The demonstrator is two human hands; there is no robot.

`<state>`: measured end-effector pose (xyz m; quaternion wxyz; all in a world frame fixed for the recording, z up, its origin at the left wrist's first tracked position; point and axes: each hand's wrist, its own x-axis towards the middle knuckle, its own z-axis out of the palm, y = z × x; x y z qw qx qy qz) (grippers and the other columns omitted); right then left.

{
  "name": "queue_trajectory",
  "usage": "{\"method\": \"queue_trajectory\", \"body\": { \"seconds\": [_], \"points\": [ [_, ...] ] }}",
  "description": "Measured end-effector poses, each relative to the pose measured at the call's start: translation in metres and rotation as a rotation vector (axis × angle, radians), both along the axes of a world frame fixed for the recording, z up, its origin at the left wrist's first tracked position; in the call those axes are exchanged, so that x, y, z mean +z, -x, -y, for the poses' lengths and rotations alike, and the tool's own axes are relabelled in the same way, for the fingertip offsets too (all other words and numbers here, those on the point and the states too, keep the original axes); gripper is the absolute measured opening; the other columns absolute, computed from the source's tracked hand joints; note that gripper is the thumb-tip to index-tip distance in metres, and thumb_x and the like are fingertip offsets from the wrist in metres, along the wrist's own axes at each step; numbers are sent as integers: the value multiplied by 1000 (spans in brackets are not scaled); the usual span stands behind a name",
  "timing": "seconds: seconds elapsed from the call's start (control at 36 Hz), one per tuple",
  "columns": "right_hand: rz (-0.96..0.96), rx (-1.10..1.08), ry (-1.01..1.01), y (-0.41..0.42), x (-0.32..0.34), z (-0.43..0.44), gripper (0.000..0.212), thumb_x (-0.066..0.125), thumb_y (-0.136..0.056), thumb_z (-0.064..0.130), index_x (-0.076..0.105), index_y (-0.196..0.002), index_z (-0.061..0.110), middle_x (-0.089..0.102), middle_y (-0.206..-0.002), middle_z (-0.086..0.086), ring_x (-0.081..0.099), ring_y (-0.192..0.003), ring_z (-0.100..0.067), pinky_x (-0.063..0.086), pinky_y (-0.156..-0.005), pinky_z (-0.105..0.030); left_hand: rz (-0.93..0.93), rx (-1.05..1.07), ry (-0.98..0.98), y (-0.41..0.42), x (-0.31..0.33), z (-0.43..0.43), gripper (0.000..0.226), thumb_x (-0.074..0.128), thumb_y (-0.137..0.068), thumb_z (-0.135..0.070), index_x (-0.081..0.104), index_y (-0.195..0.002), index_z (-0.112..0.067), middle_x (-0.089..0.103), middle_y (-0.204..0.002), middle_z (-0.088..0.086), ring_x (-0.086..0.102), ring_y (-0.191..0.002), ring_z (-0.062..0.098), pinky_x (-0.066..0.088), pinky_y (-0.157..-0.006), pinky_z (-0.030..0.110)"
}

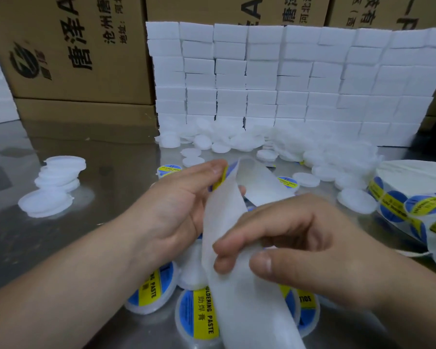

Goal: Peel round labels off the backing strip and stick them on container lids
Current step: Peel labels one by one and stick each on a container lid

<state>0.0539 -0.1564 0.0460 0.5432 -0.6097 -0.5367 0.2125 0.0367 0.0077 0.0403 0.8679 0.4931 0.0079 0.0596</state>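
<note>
At frame centre my left hand (184,205) pinches a half-peeled round label (221,177) while my right hand (302,248) grips the backing strip (247,313) just below. If I pull crooked, the label may fold onto itself and crease before reaching a lid (355,200).

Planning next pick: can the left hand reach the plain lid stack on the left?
Likely yes: only bare table lies between the left hand and the stack. But it pinches a label at the strip, so not free yet.
</note>
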Motion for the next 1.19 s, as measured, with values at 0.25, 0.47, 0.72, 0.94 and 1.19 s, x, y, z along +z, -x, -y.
{"method": "queue_trajectory", "body": {
  "seconds": [0.25, 0.47, 0.72, 0.94, 1.19],
  "points": [
    [-45, -736, -406, -17, 2, -5, 16, 59, -65, 36, 72, -58, 28, 68, -60, 2, 64, -50, -14, 53, -55, -21, 202, 147, -127, 0, -1, -2, 37, 47, -83, 9, 60, -106, -17, 72, -101, -1, 70, -80, 12, 56, -63, 24],
    [-13, -545, 27, -11, -5, -16, 28, 66, -67, 39, 67, -86, 19, 73, -81, 6, 69, -73, -7, 56, -65, -24, 283, 80, -423, 7, -12, 3, 51, 59, -68, -8, 57, -113, -31, 72, -99, -7, 67, -90, 13, 56, -76, 28],
    [-201, -432, -97, -13, -12, -21, 39, 50, -82, -10, 62, -97, 24, 74, -88, -2, 69, -79, -32, 54, -73, -49, 269, 38, -535, 9, -15, 1, 62, 60, -72, -13, 43, -129, -29, 64, -117, -16, 60, -109, 5, 49, -81, 17],
    [-156, -545, -134, -18, -13, -16, 52, 48, -81, -9, 66, -91, 39, 74, -85, 8, 67, -73, -13, 51, -67, -31, 265, 80, -544, 9, -15, -3, 68, 61, -64, -40, 49, -128, -25, 54, -133, -10, 43, -129, 13, 29, -110, 44],
    [-136, -742, -196, -29, -10, -7, 41, 50, -80, -4, 68, -86, 32, 73, -77, 13, 67, -63, -4, 50, -50, -18, 143, 496, -647, -3, -12, -5, 20, 54, -90, -21, 56, -98, -38, 66, -99, -15, 63, -90, 0, 48, -81, 23]
  ]
}}
